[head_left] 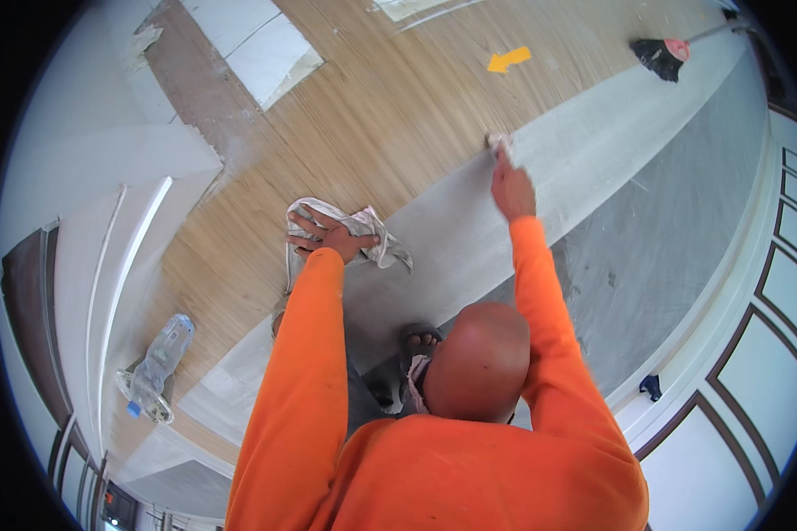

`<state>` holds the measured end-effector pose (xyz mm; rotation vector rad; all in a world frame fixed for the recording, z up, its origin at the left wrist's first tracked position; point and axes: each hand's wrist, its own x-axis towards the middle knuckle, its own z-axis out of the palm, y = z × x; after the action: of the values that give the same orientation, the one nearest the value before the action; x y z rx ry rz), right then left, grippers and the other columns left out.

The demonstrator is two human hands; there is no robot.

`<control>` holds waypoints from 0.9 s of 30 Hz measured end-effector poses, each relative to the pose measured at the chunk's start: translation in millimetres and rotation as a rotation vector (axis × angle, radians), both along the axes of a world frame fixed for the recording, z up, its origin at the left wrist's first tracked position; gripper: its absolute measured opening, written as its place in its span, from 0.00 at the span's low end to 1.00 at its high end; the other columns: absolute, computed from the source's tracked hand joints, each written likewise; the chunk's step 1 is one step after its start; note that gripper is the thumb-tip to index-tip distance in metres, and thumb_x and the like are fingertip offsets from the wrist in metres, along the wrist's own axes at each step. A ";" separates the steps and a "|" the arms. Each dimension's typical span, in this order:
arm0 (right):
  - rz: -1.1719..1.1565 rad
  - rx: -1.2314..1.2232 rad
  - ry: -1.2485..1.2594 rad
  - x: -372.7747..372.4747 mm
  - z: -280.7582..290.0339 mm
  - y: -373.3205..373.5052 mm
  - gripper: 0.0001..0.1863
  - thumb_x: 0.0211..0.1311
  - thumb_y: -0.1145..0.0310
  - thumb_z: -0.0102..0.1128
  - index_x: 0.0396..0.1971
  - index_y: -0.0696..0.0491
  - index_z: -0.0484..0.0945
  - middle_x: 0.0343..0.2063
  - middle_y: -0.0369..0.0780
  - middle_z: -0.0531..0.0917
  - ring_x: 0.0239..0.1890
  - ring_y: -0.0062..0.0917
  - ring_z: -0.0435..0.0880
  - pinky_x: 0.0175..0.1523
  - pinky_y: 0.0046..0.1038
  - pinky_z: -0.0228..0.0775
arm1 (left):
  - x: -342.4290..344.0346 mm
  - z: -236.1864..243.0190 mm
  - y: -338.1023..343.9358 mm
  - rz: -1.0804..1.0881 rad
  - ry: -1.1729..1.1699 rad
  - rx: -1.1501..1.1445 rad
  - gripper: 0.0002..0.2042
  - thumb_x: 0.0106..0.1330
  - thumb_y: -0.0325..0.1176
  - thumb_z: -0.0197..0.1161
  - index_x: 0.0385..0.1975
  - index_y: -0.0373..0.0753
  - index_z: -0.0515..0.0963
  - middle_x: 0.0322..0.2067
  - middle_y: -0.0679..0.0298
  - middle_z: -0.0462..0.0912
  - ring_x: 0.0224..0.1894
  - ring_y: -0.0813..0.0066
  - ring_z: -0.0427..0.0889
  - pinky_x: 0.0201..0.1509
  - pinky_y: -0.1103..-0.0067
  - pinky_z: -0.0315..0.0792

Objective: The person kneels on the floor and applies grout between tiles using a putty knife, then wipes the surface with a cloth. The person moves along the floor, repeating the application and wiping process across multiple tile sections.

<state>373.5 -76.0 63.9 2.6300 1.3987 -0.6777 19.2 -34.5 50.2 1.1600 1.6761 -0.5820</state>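
1. Cloth [386, 251], white, thin, crumpled, lay left, partly on brown wood-grain planks [398, 133], under widespread left hand [328, 237].
2. Right hand [512, 188], farther right, narrow, pointed, touched small pale wad [499, 140] at smooth grey strip's [456, 234] edge; grip: could not tell.

I can read one sign from my remote station: a flat, solid yellow-orange arrow [508, 60] on the far part of the light-brown wood-grain plank floor [398, 106], right of centre. Its broad head points left and slightly toward the near side. I find no legible lettering, numbers or labels.
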 end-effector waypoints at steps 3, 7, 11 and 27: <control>0.071 -0.161 0.147 -86.3 23.3 -59.6 0.35 0.76 0.63 0.48 0.80 0.32 0.54 0.41 0.57 0.81 0.39 0.59 0.85 0.46 0.58 0.78 | -7.8 0.7 0.2 0.034 0.010 -0.005 0.84 0.41 0.65 0.83 0.74 0.37 0.10 0.74 0.39 0.03 0.72 0.14 0.09 0.75 0.33 0.28; 0.024 -0.066 0.121 -110.0 31.7 -40.0 0.32 0.77 0.61 0.49 0.78 0.37 0.58 0.41 0.57 0.81 0.40 0.60 0.85 0.46 0.58 0.78 | -6.9 2.1 0.8 0.047 0.002 -0.010 0.84 0.41 0.64 0.83 0.74 0.38 0.10 0.74 0.40 0.03 0.72 0.15 0.09 0.76 0.33 0.28; 0.042 -0.056 0.072 -71.2 25.5 6.6 0.30 0.78 0.60 0.47 0.77 0.39 0.60 0.41 0.58 0.81 0.40 0.60 0.85 0.45 0.57 0.78 | -0.4 0.8 -2.0 0.069 -0.018 -0.010 0.84 0.41 0.63 0.84 0.74 0.39 0.10 0.74 0.41 0.03 0.72 0.15 0.08 0.76 0.34 0.27; 0.065 -0.231 0.165 -137.9 58.4 -42.5 0.32 0.76 0.60 0.51 0.79 0.37 0.59 0.41 0.58 0.80 0.39 0.60 0.85 0.47 0.58 0.77 | -0.5 2.9 7.8 0.029 0.116 -0.001 0.85 0.39 0.64 0.85 0.75 0.40 0.10 0.75 0.43 0.03 0.73 0.18 0.08 0.76 0.33 0.28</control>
<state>235.5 -118.4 122.2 2.3871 1.3468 -1.0025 18.7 -26.7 53.1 1.1178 1.7883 -0.6425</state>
